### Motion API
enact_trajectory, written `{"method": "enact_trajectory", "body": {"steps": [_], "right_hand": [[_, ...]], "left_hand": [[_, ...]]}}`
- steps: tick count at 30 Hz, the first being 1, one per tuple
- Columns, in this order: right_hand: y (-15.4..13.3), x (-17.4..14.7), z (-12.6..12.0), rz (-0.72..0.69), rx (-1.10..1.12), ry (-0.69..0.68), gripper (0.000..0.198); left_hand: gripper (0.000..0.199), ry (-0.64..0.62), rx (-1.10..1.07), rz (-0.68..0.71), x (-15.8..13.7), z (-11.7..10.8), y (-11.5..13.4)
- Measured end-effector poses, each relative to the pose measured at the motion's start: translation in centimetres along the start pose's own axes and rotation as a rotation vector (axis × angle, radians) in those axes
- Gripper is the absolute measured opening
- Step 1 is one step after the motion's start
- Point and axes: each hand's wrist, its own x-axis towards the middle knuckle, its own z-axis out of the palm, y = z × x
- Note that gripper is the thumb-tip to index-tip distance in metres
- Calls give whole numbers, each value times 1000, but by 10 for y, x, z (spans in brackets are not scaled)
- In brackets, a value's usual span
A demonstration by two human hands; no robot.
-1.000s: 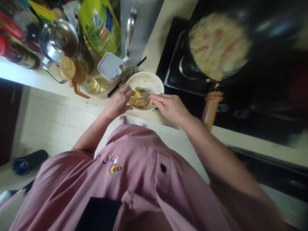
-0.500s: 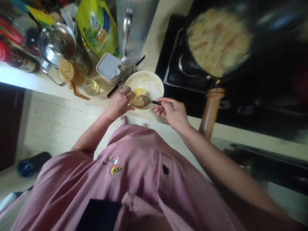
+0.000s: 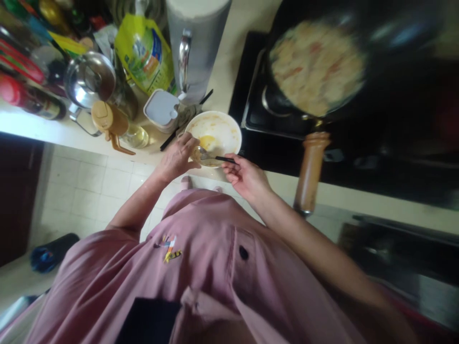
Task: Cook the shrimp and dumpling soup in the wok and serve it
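Note:
My left hand [image 3: 178, 156] is closed at the left edge of a white bowl [image 3: 229, 138], fingers and thumb at its rim. Inside the bowl are a yellow liquid that looks like egg and smears of food on the wall. In my right hand [image 3: 248, 177] is the black handle of a spoon [image 3: 204, 154]. The spoon's metal head rests low in the bowl, close to the left fingers, over some brownish minced food that it mostly hides.
On the right, a wok [image 3: 270, 62] of pale, reddish-flecked food sits on the stove, its wooden handle [image 3: 311, 172] jutting over the counter edge. Left of the bowl stand a lidded box [image 3: 161, 107], an oil bottle [image 3: 111, 122], a steel pot [image 3: 89, 79], a yellow pouch [image 3: 145, 55] and a large pitcher [image 3: 197, 43].
The spoon has moved left, toward my left fingers, and now covers more of the minced food. My right hand followed it left and down. My left hand stays at the bowl's rim.

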Motion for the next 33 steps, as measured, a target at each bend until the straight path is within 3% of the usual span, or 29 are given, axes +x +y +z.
{"method": "enact_trajectory", "body": {"steps": [4,8,11,14,18,22,25,27,30,33], "right_hand": [[0,3,-2,19,89,-73,10],[-7,4,-12,-90,118,-162,5],[-17,-5,-16,-192,119,-150,12],[-23,-20,-16,-366,30,-168,20],[-20,-38,-16,-776,-411,-228,26],[-17,-47,-19,-1260,-1110,-355,25],[-19,-50,-18,-1444,-1395,-406,25],[-22,-53,-18,-1542,-1400,-405,24],[-31,-60,-20,-1689,-1198,-304,25],[-41,-69,-29,-1710,-1001,-206,29]], "left_hand": [[39,136,-19,-17,2,-15,2],[39,232,-90,-42,9,-21,-2],[46,163,-297,-99,20,-13,-7],[66,26,-741,-221,33,1,-9],[70,-66,-1216,-327,46,17,-6],[59,-92,-1356,-378,46,23,-1],[53,-105,-1407,-400,44,23,0],[46,-98,-1458,-449,44,23,1],[37,-42,-1550,-573,46,20,3],[33,2,-1593,-687,48,15,3]]}}
